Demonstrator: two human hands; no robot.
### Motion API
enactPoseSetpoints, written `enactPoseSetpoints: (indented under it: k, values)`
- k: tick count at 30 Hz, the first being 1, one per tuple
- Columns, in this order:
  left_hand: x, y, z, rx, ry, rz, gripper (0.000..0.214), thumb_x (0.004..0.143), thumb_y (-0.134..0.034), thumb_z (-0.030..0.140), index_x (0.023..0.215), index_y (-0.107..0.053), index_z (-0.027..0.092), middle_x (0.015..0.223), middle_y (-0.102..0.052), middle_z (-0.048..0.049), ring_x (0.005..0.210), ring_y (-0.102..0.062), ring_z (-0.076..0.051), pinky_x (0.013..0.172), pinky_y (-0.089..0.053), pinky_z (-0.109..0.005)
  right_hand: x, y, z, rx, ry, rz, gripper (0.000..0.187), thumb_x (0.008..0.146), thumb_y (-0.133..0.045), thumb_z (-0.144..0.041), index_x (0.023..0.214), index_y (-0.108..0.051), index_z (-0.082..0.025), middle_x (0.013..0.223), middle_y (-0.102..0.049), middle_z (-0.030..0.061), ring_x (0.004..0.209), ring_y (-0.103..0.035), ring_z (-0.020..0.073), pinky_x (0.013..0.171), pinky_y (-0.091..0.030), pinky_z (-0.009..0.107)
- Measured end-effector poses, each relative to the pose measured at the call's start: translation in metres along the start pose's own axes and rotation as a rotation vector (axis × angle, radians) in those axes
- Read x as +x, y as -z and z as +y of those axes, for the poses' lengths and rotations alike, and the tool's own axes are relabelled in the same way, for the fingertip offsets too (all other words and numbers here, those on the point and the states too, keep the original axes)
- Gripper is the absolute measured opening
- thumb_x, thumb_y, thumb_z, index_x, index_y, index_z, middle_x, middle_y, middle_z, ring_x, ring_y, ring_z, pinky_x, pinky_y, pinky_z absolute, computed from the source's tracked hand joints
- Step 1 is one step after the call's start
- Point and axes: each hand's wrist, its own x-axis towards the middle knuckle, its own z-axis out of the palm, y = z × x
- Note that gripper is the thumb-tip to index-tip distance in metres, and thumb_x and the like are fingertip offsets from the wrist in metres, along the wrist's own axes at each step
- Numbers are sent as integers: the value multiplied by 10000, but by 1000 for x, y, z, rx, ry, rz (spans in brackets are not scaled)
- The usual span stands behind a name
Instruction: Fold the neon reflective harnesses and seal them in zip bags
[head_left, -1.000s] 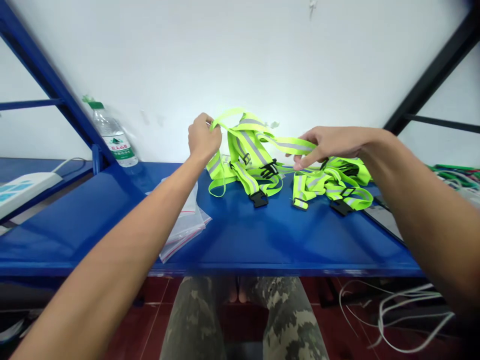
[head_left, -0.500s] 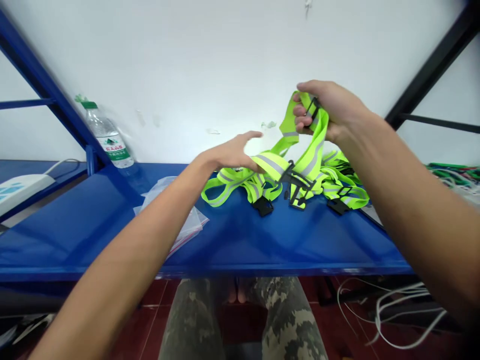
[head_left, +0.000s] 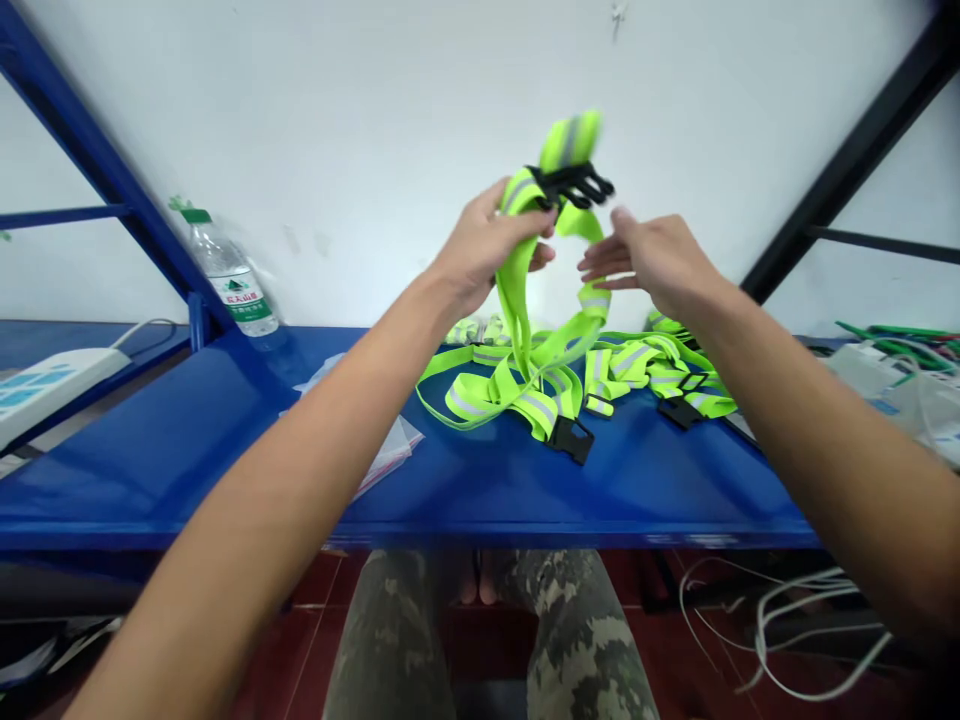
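My left hand (head_left: 486,240) is raised above the table, its fingers closed round a fluorescent yellow reflective strap (head_left: 516,300) with a grey stripe. A black prong buckle (head_left: 571,186) on the strap sticks up over that hand, and a blurred strap end rises above it. Part of the strap hangs in a loop to the loose coils below, where a black socket buckle (head_left: 571,438) lies on the table. My right hand (head_left: 660,258) is just right of the loop, fingers stretched out and apart; whether its fingertips touch the strap is unclear.
More yellow straps (head_left: 637,362) lie bunched at the right. Clear plastic bags (head_left: 390,455) rest on the blue table (head_left: 187,455) beneath my left forearm. A water bottle (head_left: 238,285) leans at the back left near a white power strip (head_left: 56,385). Cables (head_left: 900,345) lie at far right.
My left hand has risen and now grips the strap near its prong buckle. My right hand has released the strap and come lower, fingers extended. The coils on the table have been pulled about.
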Motion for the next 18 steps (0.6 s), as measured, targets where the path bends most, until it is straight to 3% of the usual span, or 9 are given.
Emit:
enactPoseSetpoints:
  k: [2,4,7,10,12,15,18]
  values:
    - [9,12,-2,-58,45,93,202,763,-693,280,915,-569,232,849,-686,-17,862,-689,-218,813,-546,-384,-14,-5,12,-272,35,-132,411,831,-626,-565,738,-659,-166,782,-683,109,725,-655,214,713,-531,363]
    - [14,22,-2,-75,82,163,215,756,-699,321,915,-573,250,827,-693,-16,912,-691,-241,811,-553,-391,-35,-16,19,-556,113,-328,382,782,-677,-557,716,-654,-182,752,-675,99,730,-640,246,680,-496,367]
    - [17,33,0,-76,103,241,232,750,-695,384,911,-575,265,788,-687,-23,972,-679,-264,793,-557,-388,-69,-37,25,-865,240,-256,434,838,-570,-611,810,-645,-184,872,-674,158,890,-640,325,727,-476,397]
    - [20,43,7,-101,90,277,297,785,-640,535,884,-564,265,764,-675,-38,974,-663,-275,759,-552,-385,-94,-54,36,-1027,116,-432,553,806,-547,-693,967,-636,-172,929,-679,181,898,-651,362,700,-472,405]
    - [25,52,12,-142,84,298,352,840,-540,615,844,-544,264,749,-665,-38,947,-651,-261,756,-540,-382,-98,-57,49,-1052,10,-566,606,765,-631,-649,1124,-593,-161,988,-687,175,901,-661,364,686,-478,396]
    - [34,74,15,-135,96,376,362,888,-442,632,804,-510,287,681,-624,-32,903,-618,-240,724,-508,-380,-87,-47,66,-910,-26,-665,623,724,-743,-487,1223,-550,-167,980,-696,132,867,-677,316,672,-495,363]
    - [42,104,13,-69,149,463,338,858,-466,652,792,-470,320,562,-489,-30,814,-557,-229,584,-436,-366,-60,-21,62,-710,-83,-569,569,683,-800,-298,1198,-587,-185,840,-693,55,685,-667,238,616,-512,338]
